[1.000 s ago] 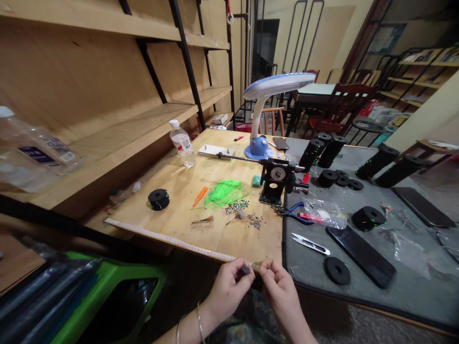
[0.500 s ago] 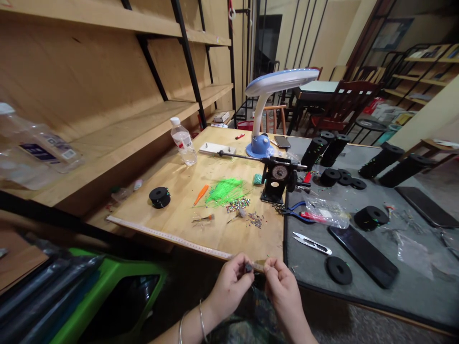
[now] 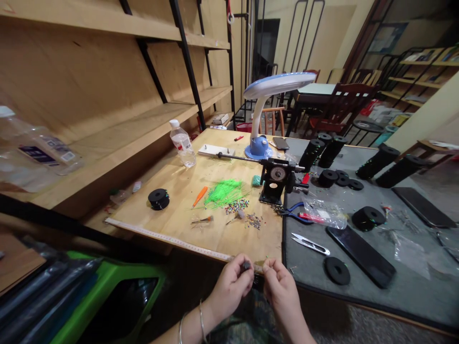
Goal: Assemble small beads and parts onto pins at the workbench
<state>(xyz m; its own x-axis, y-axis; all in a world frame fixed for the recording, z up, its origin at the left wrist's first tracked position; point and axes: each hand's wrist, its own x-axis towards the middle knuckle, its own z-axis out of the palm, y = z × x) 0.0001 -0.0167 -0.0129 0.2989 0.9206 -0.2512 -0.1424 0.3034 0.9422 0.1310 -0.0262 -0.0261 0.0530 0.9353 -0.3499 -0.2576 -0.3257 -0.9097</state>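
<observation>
My left hand (image 3: 233, 279) is closed just off the table's front edge, with a small dark piece (image 3: 245, 265) pinched between thumb and fingers; its kind is not clear. A little to the right, my right hand (image 3: 278, 279) is closed too, thumb against forefinger, and whatever it pinches is too fine to make out. The hands are apart. Beyond them on the wooden table lie a heap of colourful beads (image 3: 237, 206), small loose bits (image 3: 254, 220), bright green strands (image 3: 225, 192) and an orange-handled tool (image 3: 199, 197).
A black winding device (image 3: 275, 179) with a long rod stands beside a blue-and-white lamp (image 3: 258, 147). On the grey mat lie thread snips (image 3: 310, 244), a phone (image 3: 361, 256), pliers (image 3: 296, 210) and black foam spools (image 3: 337, 270). A water bottle (image 3: 182, 144) stands near the shelves.
Both hands stay in nearly the same place. The dark piece in the left fingers has turned slightly. The whole view has shifted a little.
</observation>
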